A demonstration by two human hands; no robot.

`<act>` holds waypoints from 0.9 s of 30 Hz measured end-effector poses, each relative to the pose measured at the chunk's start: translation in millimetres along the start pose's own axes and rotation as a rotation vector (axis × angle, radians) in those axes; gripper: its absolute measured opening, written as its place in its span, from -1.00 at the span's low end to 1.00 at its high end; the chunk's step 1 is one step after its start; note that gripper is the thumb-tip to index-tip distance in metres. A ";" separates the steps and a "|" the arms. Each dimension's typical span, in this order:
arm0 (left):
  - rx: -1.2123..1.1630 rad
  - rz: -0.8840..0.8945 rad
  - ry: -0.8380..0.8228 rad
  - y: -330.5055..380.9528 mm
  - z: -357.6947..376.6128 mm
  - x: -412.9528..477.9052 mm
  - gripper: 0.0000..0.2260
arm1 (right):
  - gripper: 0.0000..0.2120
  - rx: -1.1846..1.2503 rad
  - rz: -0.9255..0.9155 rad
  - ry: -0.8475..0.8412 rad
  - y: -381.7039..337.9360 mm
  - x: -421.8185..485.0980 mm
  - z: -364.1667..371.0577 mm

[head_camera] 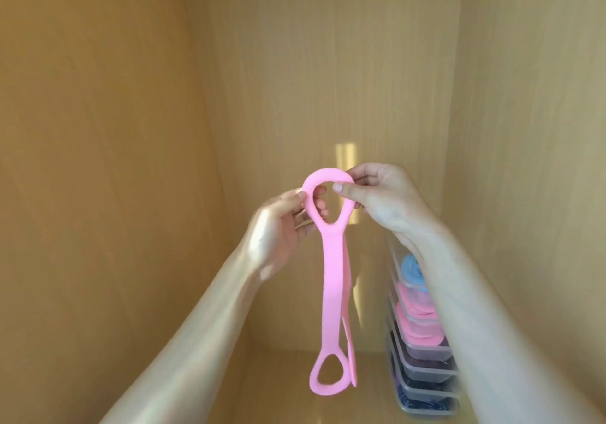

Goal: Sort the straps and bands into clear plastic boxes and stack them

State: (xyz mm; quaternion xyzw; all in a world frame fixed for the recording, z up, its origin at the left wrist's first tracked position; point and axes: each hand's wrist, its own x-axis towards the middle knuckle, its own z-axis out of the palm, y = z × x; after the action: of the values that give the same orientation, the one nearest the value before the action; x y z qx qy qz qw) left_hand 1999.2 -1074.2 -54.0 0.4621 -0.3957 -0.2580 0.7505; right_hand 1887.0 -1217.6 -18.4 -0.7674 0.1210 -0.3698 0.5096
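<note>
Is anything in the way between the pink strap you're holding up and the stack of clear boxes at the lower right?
The pink strap hangs from the left hand and right hand. Only the right forearm crosses in front of the stack of clear boxes, hiding its right side. No open box shows.

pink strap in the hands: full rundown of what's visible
The pink strap is a flat, matte band of soft, rubbery-looking material with a teardrop loop at each end. It hangs vertically, folded so a second layer shows behind the front one. The left hand pinches the top loop's left side; the right hand pinches its right side. The bottom loop dangles free above the wooden floor, touching nothing else visible.
</note>
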 end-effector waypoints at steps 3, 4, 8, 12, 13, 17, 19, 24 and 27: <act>-0.056 -0.038 -0.026 -12.8 -7.1 -8.8 -0.64 | -0.91 0.005 0.005 0.009 -5.8 1.5 3.6; -0.039 -0.054 -0.025 -21.6 -9.1 -15.1 -0.60 | -0.90 0.012 0.004 0.013 -7.8 1.9 3.9; 0.338 -0.197 -0.066 -75.7 -17.4 -54.7 -0.52 | -0.88 0.015 -0.026 0.025 -15.9 4.1 1.2; 0.548 -0.377 -0.105 -120.5 -18.1 -77.1 -0.63 | -0.87 -0.008 -0.050 0.047 -21.5 5.8 -2.8; 0.599 -0.376 -0.094 -128.2 -18.0 -77.5 -0.72 | -0.87 -0.011 -0.054 0.049 -22.5 5.9 -3.2; 0.752 -0.274 -0.007 -138.1 -25.8 -75.6 -0.92 | -0.84 -0.015 -0.069 0.051 -25.0 5.2 -4.9; 0.790 -0.246 -0.006 -132.0 -34.3 -75.4 -0.87 | -0.84 -0.025 -0.071 0.053 -25.1 4.4 -6.0; 0.830 -0.270 0.020 -115.9 -61.1 -79.2 -0.85 | -0.85 -0.019 -0.065 0.036 -27.2 1.5 -7.2; 0.788 -0.300 0.051 -105.7 -74.2 -84.5 -0.80 | -0.86 0.000 -0.068 0.017 -29.0 0.3 -3.3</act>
State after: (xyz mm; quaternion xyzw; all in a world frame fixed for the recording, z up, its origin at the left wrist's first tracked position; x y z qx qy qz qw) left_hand 2011.9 -1020.7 -198.2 0.7724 -0.3736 -0.1819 0.4803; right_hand 1879.4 -1207.0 7.7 -0.7679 0.0990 -0.3935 0.4956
